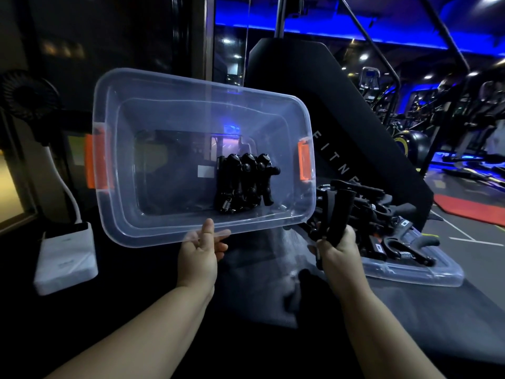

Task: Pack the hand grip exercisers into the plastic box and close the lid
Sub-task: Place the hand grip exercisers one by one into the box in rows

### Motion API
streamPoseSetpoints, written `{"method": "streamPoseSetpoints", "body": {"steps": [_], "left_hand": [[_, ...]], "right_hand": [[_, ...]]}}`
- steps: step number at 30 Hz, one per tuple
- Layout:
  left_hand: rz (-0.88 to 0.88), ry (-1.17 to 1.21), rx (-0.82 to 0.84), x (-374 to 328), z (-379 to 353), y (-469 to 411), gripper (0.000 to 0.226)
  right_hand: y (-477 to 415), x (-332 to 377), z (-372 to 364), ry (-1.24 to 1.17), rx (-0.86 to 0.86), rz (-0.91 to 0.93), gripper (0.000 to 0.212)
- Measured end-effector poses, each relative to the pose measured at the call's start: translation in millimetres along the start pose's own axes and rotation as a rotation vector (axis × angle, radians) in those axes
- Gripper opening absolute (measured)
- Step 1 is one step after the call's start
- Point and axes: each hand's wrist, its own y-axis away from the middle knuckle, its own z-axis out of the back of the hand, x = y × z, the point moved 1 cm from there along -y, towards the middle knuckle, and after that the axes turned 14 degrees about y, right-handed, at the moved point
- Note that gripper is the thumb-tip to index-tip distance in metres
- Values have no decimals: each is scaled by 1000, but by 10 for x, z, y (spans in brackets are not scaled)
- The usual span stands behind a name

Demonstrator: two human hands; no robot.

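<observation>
Left hand (198,253) fingers blurred behind plastic box (164,236) rim, right hand (340,248) fingertips hidden by held exercisers (338,212), lid (426,274) mostly under exerciser pile (382,212)

Only one view is given, from a wide-angle camera worn on the person's head. It faces forward and a little down. The plastic box (169,113) is close to the lens, left of the middle, with its open side turned toward the camera. The left hand (200,250) reaches up from the bottom edge to the near rim of the box, and the right hand (338,250) to its lower right. Behind the box, on the right, the gym room (437,110) runs far back
</observation>
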Motion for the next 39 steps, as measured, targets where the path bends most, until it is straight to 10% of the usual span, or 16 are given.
{"method": "streamPoseSetpoints", "body": {"steps": [17, 24, 39], "left_hand": [[14, -27, 7, 35, 43, -27, 32], [18, -25, 8, 37, 41, -27, 32], [15, -19, 13, 49, 52, -39, 32]], "right_hand": [[119, 67, -64, -1, 155, -4, 53], [72, -39, -73, -106, 263, -54, 15], [128, 19, -65, -38, 361, -12, 48]]}}
